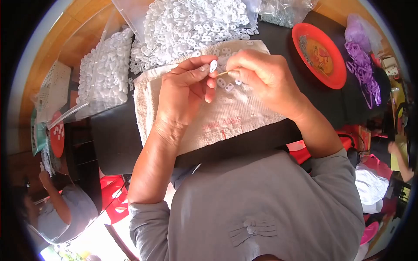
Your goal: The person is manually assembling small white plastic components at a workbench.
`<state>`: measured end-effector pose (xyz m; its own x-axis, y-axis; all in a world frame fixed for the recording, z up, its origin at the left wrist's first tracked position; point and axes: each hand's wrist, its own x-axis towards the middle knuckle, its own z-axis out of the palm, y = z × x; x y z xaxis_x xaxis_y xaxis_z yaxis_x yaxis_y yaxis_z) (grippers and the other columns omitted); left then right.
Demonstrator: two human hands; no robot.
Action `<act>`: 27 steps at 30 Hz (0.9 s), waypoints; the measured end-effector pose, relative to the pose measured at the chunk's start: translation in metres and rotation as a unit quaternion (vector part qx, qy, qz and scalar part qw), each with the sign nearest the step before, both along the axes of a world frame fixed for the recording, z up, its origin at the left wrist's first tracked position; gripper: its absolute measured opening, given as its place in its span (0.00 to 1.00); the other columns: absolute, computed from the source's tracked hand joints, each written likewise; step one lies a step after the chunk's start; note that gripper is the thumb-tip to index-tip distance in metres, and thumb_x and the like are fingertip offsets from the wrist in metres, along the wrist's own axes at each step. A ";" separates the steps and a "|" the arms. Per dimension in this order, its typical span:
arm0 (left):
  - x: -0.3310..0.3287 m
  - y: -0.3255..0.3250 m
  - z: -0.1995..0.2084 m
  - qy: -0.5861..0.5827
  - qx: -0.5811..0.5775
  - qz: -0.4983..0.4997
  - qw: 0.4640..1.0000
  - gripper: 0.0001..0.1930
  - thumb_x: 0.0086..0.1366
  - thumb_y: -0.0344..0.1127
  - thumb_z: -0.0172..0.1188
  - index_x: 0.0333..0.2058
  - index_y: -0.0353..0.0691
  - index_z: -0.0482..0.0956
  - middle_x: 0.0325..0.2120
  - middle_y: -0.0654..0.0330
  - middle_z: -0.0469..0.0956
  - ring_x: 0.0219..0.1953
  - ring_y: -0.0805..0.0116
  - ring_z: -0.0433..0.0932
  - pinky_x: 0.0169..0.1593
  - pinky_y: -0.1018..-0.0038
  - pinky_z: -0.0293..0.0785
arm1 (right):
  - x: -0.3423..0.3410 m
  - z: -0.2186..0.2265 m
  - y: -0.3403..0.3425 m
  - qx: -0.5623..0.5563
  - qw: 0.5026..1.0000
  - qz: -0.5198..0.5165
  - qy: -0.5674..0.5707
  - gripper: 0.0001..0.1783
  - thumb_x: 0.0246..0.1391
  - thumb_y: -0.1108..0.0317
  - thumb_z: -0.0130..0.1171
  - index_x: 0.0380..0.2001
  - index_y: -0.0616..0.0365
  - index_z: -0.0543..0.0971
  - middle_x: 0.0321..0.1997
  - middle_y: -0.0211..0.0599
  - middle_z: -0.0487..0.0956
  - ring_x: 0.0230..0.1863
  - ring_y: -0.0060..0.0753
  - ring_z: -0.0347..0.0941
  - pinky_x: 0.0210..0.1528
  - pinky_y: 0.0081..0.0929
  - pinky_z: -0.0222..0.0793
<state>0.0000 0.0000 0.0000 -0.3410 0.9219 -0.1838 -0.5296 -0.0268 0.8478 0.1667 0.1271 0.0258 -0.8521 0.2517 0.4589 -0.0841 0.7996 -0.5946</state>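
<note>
Between the thumb and fingers of my left hand (pixel 178 89) is a small white two-holed plastic piece (pixel 213 66), held upright. My right hand (pixel 272 80) pinches a thin brass-coloured stick (pixel 223 73), its tip pointing left toward my left fingers, just below the piece. Whether the stick touches the piece I cannot tell. Both hands are over a folded cream cloth (pixel 204 130) on the dark table. Several loose white pieces (pixel 229 87) lie on the cloth beneath and between my hands, some partly hidden by my right hand.
A big heap of white pieces (pixel 191 26) spills from a clear bin at the far side. Left of it, a clear container (pixel 89 103) holds more. An orange-red plate (pixel 300 52) with small metal bits, purple ribbon (pixel 363 74) and a clear bag (pixel 285 15) are to the right. Another person (pixel 72 213) sits lower left.
</note>
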 end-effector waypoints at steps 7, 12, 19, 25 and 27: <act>-0.006 0.002 -0.011 -0.163 0.047 -0.059 0.984 0.13 0.65 0.28 0.53 0.46 0.26 0.72 0.31 0.54 0.73 0.29 0.67 0.71 0.21 0.78 0.66 | 0.002 -0.002 0.003 0.005 0.996 -0.039 0.074 0.05 0.57 0.83 0.53 0.36 0.66 0.74 0.33 0.37 0.75 0.30 0.30 0.71 0.33 0.23 0.67; -0.010 0.001 -0.011 -0.132 0.043 -0.049 0.989 0.13 0.64 0.29 0.54 0.46 0.27 0.73 0.32 0.54 0.73 0.30 0.67 0.71 0.21 0.79 0.66 | 0.003 -0.002 0.005 0.030 0.996 -0.019 0.078 0.06 0.56 0.83 0.55 0.37 0.65 0.74 0.33 0.38 0.75 0.31 0.33 0.73 0.33 0.25 0.68; -0.030 -0.001 -0.003 -0.100 0.087 0.007 0.991 0.14 0.66 0.29 0.53 0.46 0.25 0.72 0.30 0.53 0.77 0.29 0.66 0.74 0.26 0.74 0.68 | 0.004 -0.005 0.011 0.099 0.994 -0.052 0.007 0.06 0.54 0.80 0.56 0.36 0.61 0.74 0.31 0.39 0.77 0.29 0.41 0.75 0.31 0.30 0.69; -0.032 -0.003 0.000 -0.051 0.046 0.063 0.996 0.14 0.62 0.27 0.53 0.44 0.24 0.74 0.28 0.53 0.76 0.28 0.67 0.74 0.26 0.74 0.67 | 0.009 -0.002 0.018 0.133 0.989 -0.039 -0.048 0.04 0.54 0.76 0.56 0.33 0.59 0.75 0.30 0.37 0.77 0.29 0.43 0.75 0.30 0.34 0.67; -0.024 0.001 0.003 -0.022 0.022 0.079 0.996 0.13 0.61 0.27 0.55 0.43 0.24 0.75 0.27 0.53 0.76 0.26 0.67 0.74 0.26 0.74 0.68 | 0.011 -0.003 0.020 0.150 0.987 -0.036 -0.056 0.03 0.53 0.76 0.56 0.32 0.58 0.75 0.30 0.37 0.76 0.29 0.43 0.75 0.30 0.35 0.67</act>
<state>-0.0243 0.0012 0.0030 -0.4743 0.8651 -0.1634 -0.5529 -0.1482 0.8200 0.1782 0.1467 0.0224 -0.8864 0.1805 0.4264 0.0315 0.9423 -0.3334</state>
